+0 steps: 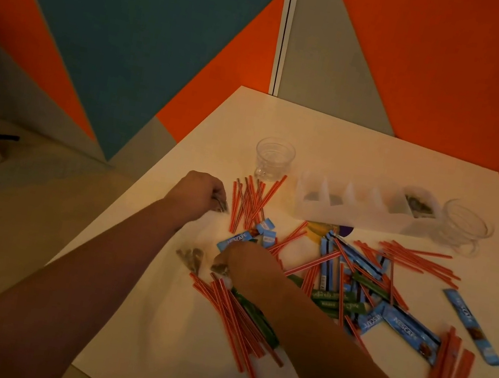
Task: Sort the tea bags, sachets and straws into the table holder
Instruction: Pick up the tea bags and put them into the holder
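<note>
Both forearms reach across the table's near edge, gathering tea bags from the scatter.

Right hand (pixel 243 258) pinches a tea bag (pixel 219 269) beside the near straws (pixel 232 321); left hand (pixel 203 192) is closed on another tea bag (pixel 222 205). One loose tea bag (pixel 190 256) lies between them. The holder (pixel 360 207) sits well apart, so a light pinch could drop a bag or drag straws and blue sachets (pixel 409 329) along.

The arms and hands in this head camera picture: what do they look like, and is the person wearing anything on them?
Both are bare. The left hand and right hand wear no gloves, and I see no rings or watch, though the light is dim. Both forearms are uncovered as far as the picture shows, with no sleeves in view. A dark patch, perhaps a tattoo or a shadow, sits on the right arm near the bottom edge.
</note>
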Action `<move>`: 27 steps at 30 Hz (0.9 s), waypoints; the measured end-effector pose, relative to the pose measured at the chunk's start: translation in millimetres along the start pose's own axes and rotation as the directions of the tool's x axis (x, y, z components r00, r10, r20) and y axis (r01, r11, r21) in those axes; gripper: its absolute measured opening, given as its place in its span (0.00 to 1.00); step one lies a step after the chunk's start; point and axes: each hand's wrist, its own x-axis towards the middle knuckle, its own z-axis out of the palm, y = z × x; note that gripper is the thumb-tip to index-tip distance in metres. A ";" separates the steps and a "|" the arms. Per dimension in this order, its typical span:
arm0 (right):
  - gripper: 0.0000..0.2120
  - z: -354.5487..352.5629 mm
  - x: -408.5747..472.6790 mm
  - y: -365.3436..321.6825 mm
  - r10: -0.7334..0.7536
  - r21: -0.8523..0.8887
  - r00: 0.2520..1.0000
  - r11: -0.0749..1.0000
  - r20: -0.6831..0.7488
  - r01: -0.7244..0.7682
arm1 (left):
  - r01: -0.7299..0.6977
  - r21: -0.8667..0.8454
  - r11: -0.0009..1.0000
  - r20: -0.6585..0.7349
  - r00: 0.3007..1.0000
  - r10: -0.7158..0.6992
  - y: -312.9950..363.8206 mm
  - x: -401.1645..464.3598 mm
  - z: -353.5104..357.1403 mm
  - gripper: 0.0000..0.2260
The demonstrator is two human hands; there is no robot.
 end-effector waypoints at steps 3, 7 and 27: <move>0.17 3.5 0.4 0.8 -0.013 0.017 1.000 1.000 -0.027 0.013 | -0.025 -0.016 1.000 -0.034 0.999 0.024 6.5 4.9 -7.0 0.06; 0.19 3.0 1.4 4.8 -0.016 -0.016 0.998 1.000 -0.061 0.015 | -0.065 -0.077 0.995 -0.060 0.996 0.061 21.0 15.3 -9.7 0.04; 0.04 -89.9 -107.2 149.6 0.496 0.748 0.660 0.645 -0.564 0.155 | -0.345 -0.197 0.918 -0.091 0.938 0.334 156.8 78.5 -7.1 0.04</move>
